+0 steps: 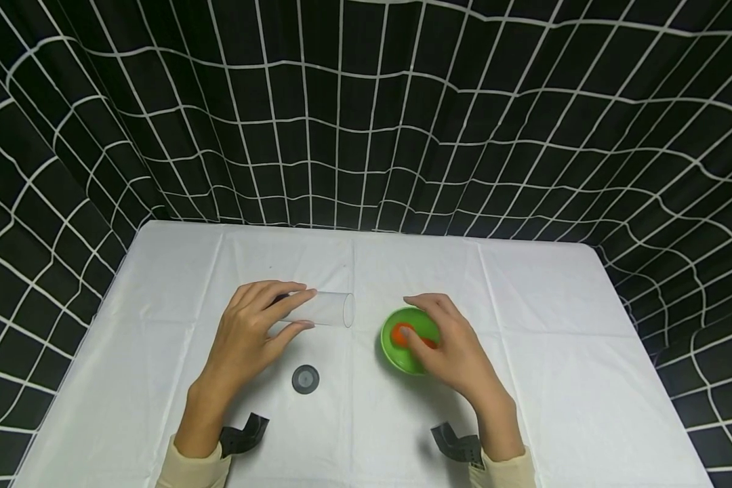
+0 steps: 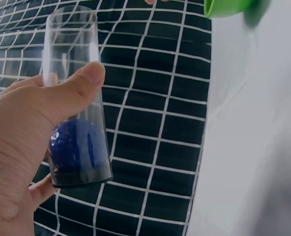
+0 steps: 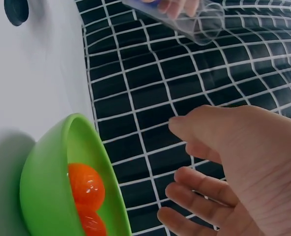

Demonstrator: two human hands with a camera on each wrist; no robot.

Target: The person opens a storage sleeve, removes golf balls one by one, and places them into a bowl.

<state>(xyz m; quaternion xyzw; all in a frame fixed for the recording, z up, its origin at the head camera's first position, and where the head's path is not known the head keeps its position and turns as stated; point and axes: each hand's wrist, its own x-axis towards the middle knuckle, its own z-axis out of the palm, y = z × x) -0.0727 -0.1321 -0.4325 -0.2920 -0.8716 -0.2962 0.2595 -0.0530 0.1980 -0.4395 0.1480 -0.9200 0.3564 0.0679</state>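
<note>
My left hand (image 1: 248,330) grips a clear plastic tube (image 1: 329,309), its thumb on one side and fingers round the other. Inside the tube, at its dark closed end, lies a blue ball (image 2: 77,143); the other end is uncovered and points right in the head view. Over the green bowl (image 1: 392,354) hovers my right hand (image 1: 460,349), fingers loosely bent and nothing between them. Two orange balls (image 3: 86,188) sit in the bowl, one partly behind the thumb in the head view.
A round dark grey cap (image 1: 306,379) lies on the white-covered table (image 1: 549,379), near the left hand. Black cloth with white netting (image 1: 366,135) stands behind the table and along both sides. Dark wrist mounts (image 1: 244,435) stick out inward from both wrists.
</note>
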